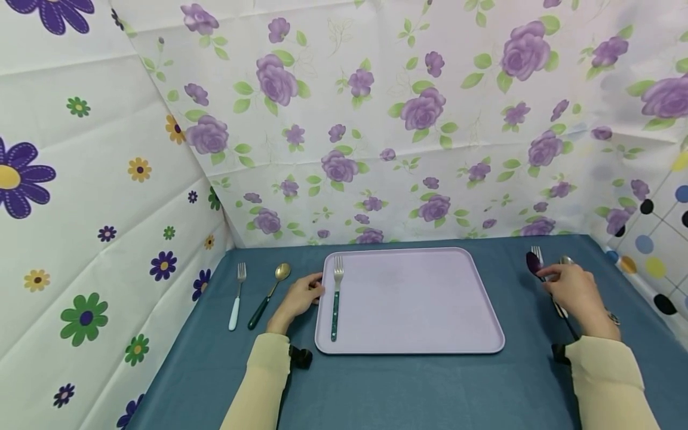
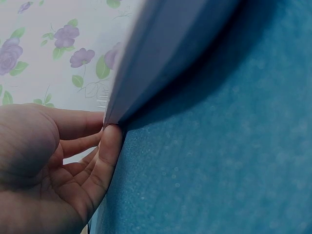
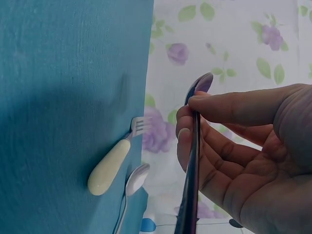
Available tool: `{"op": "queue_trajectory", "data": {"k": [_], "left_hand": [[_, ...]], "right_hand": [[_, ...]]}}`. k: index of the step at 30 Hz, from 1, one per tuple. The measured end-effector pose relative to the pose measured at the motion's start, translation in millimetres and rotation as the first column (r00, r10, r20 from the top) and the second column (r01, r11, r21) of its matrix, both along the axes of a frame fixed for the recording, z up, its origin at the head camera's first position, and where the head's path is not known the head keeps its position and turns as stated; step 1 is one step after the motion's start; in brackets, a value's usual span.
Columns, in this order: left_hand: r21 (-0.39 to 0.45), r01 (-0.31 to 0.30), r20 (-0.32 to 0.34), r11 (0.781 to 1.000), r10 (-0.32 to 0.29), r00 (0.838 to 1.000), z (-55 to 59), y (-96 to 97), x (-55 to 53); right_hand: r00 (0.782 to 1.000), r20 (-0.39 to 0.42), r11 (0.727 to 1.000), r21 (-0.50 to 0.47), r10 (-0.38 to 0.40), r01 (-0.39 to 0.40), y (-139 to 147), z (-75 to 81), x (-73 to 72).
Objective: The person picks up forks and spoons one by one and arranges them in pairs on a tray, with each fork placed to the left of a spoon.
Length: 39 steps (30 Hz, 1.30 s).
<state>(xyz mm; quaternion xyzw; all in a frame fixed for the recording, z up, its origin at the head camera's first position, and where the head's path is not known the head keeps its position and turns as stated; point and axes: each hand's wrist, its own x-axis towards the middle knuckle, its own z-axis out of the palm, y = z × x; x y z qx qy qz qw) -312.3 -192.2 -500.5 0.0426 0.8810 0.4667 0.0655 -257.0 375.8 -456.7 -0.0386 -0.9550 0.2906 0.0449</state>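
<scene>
My left hand (image 1: 298, 298) is at the left edge of a pale lilac tray (image 1: 414, 304), pinching its rim (image 2: 122, 97) between thumb and fingers. On the tray, along its left side, lies a fork with a dark green handle (image 1: 335, 310). At the right, my right hand (image 1: 577, 292) pinches a dark, shiny spoon (image 1: 533, 263) near its bowl, and the long handle (image 3: 191, 180) runs down past the palm. Below that hand, a fork with a cream handle (image 3: 109, 168) and a silver spoon (image 3: 138, 179) lie on the table, partly covered in the head view.
Left of the tray, a fork with a pale handle (image 1: 235, 310) and a gold spoon with a dark green handle (image 1: 259, 313) lie on the blue tablecloth (image 1: 419, 388). Flowered sheets (image 1: 344, 119) hang behind and at the left; a dotted one (image 1: 656, 251) borders the right.
</scene>
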Motion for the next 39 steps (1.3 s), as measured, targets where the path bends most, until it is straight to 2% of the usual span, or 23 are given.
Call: {"op": "queue_trajectory", "data": {"k": [8,14,18,23,32,39], "left_hand": [[-0.003,0.005,-0.011,1.000,-0.006,1.000,1.9,-0.4,1.8],[-0.005,-0.002,-0.003,1.000,0.002,1.000,1.8,0.4,2.6],[-0.010,-0.015,-0.002,1.000,0.015,1.000,1.2,0.1,2.1],[-0.009,-0.003,-0.004,1.000,0.003,1.000,2.0,-0.1,1.7],[0.002,0.000,-0.008,1.000,0.000,1.000,3.7,0.4,2.6],[-0.006,0.000,-0.010,1.000,0.000,1.000,2.8,1.1,2.1]], "right_hand": [[1.000,-0.005,1.000,-0.004,0.008,-0.008,-9,3.9,-2.7],[0.998,-0.028,0.998,-0.005,0.061,-0.062,-20,9.9,-8.2],[0.996,-0.019,0.996,-0.007,0.090,-0.090,-29,14.5,-12.3],[0.994,-0.011,0.994,-0.007,0.111,-0.111,-38,15.7,-16.5],[0.988,0.009,0.987,-0.057,0.154,-0.153,-63,22.0,-24.5],[0.985,-0.001,0.985,-0.005,0.173,-0.173,-75,21.3,-28.0]]}}
